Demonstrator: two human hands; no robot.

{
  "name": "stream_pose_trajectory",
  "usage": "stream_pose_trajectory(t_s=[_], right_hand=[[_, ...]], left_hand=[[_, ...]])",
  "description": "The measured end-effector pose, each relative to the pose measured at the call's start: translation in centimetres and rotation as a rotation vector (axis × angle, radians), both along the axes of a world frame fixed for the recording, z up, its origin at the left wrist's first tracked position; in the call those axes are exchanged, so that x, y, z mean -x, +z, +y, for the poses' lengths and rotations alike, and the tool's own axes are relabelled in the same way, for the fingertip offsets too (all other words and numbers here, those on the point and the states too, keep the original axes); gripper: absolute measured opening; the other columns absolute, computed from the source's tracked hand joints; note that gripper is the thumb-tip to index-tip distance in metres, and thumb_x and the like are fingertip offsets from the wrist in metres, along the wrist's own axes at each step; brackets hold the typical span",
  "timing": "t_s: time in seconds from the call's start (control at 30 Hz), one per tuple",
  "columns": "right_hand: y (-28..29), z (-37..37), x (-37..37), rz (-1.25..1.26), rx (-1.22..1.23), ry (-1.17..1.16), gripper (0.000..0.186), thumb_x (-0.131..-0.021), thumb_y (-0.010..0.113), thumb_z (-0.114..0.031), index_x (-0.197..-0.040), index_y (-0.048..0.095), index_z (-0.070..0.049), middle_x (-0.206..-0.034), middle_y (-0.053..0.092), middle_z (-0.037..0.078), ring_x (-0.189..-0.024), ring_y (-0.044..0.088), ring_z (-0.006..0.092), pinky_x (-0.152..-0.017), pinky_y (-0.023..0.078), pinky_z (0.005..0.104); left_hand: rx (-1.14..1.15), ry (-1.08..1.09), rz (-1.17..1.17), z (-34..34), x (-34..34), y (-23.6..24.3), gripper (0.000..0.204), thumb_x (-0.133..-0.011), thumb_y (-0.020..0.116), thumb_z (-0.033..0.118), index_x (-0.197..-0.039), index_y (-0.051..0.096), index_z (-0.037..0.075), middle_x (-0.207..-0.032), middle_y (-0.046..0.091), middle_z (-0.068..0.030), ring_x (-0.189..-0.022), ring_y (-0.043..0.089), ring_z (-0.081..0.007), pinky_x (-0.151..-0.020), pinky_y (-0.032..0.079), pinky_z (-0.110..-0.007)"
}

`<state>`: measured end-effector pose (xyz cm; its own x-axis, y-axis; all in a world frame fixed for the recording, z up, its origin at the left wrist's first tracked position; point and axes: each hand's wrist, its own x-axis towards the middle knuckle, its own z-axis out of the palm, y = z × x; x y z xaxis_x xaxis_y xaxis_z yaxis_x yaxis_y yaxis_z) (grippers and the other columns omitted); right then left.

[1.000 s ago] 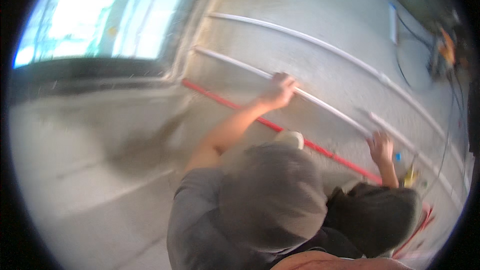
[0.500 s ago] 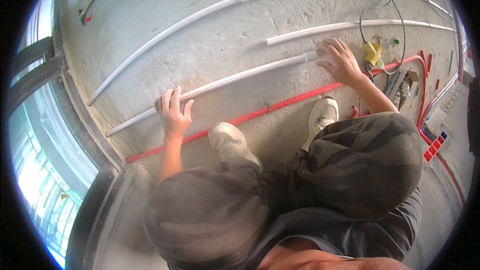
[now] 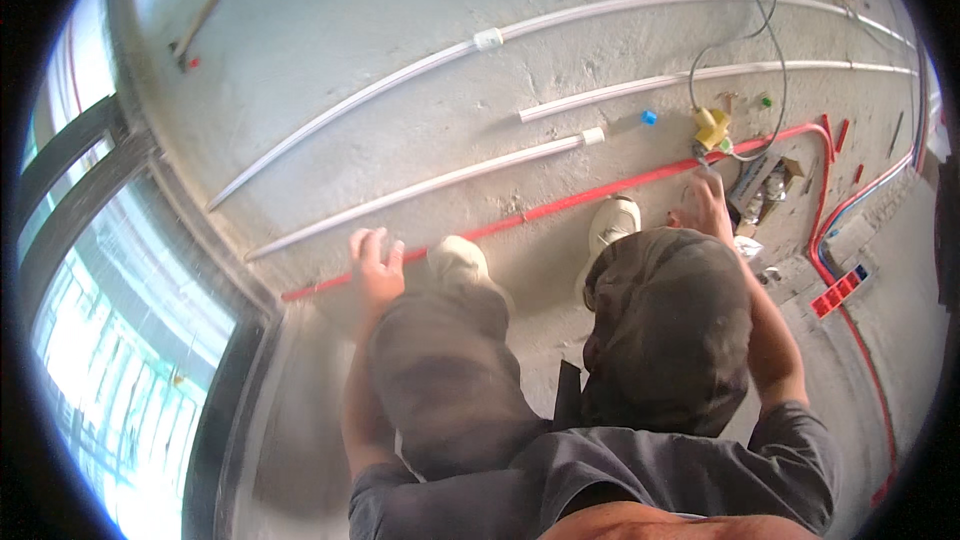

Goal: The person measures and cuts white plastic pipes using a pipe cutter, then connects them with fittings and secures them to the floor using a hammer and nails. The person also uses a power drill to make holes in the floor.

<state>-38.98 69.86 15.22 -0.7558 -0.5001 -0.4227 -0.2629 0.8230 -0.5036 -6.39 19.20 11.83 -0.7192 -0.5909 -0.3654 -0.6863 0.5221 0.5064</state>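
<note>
My left hand (image 3: 378, 270) is open, fingers apart, beside my left shoe (image 3: 458, 262), holding nothing. My right hand (image 3: 705, 205) is partly behind my bent knee, near a yellow fitting with a cable (image 3: 712, 128); its fingers are blurred, so I cannot tell what, if anything, they hold. A white conduit (image 3: 420, 181) with a coupling at its right end lies on the concrete beyond both hands. A red conduit (image 3: 570, 199) runs along just beyond my shoes. A small blue piece (image 3: 649, 118) lies near the white conduit's end.
Two more white conduits (image 3: 386, 78) (image 3: 652, 86) lie farther out. A box of small parts (image 3: 771, 190), loose red pieces and a red multi-box (image 3: 839, 291) are at the right. A dark-framed glass door or window (image 3: 130, 340) is at the left.
Both hands have left the white conduit and moved back toward my body. The near conduit now lies untouched, and the small blue piece is uncovered. The view has shifted as well.
</note>
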Motion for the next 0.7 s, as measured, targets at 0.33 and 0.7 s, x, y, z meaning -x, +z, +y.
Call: stream_pose_trajectory(t_s=[0.33, 0.7], right_hand=[[33.1, 9.5, -0.8, -0.351, -0.444, 0.322, 0.017, -0.096, 0.067, -0.019, -0.102, 0.075, -0.005, -0.100, 0.074, 0.016, -0.092, 0.074, 0.0332, -0.077, 0.058, 0.0473], [45.9, -10.5, 15.0, -0.667, -0.242, -0.351, 0.031, -0.095, 0.074, -0.009, -0.122, 0.068, 0.005, -0.092, 0.073, 0.012, -0.064, 0.071, 0.0193, -0.050, 0.057, 0.0326]], left_hand=[[-0.620, 0.334, -0.505, 9.1, -13.3, 36.9, 0.034, -0.101, 0.062, 0.027, -0.119, 0.076, 0.003, -0.116, 0.075, -0.0226, -0.112, 0.070, -0.0402, -0.100, 0.054, -0.050], [-0.771, 0.386, -0.896, 3.7, -8.1, 50.0, 0.045, -0.096, 0.070, 0.041, -0.088, 0.080, -0.002, -0.101, 0.077, -0.0262, -0.097, 0.075, -0.0417, -0.090, 0.058, -0.054]])
